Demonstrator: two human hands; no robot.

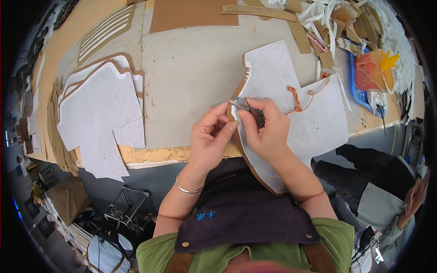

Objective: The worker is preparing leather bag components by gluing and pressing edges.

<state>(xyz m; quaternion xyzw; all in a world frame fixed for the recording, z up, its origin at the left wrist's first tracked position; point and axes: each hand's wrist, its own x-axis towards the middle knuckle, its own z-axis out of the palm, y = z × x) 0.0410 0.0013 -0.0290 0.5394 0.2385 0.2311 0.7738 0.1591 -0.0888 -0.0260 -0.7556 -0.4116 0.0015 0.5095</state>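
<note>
A large cut piece with a white backing and brown edge (314, 118) lies on the table and hangs over its front edge toward my lap. Short notches mark the upper part of its curved left edge. My left hand (210, 136) pinches that curved edge between thumb and fingers. In my right hand (269, 132) is a pair of small snips (240, 103) with metal blades and dark handles, mostly covered by my fingers. The blades lie at the brown edge, just above my left fingertips. A knotted orange cord (295, 96) runs over the white backing from beside my right hand.
Similar white-backed pieces (100, 104) are stacked at the left, beside a bundle of brown strips (57, 132). A brown sheet (193, 17) lies at the back. Right, a blue tray (358, 93) holds an orange cup (369, 73) near heaped scraps. Another person (382, 195) is at the lower right.
</note>
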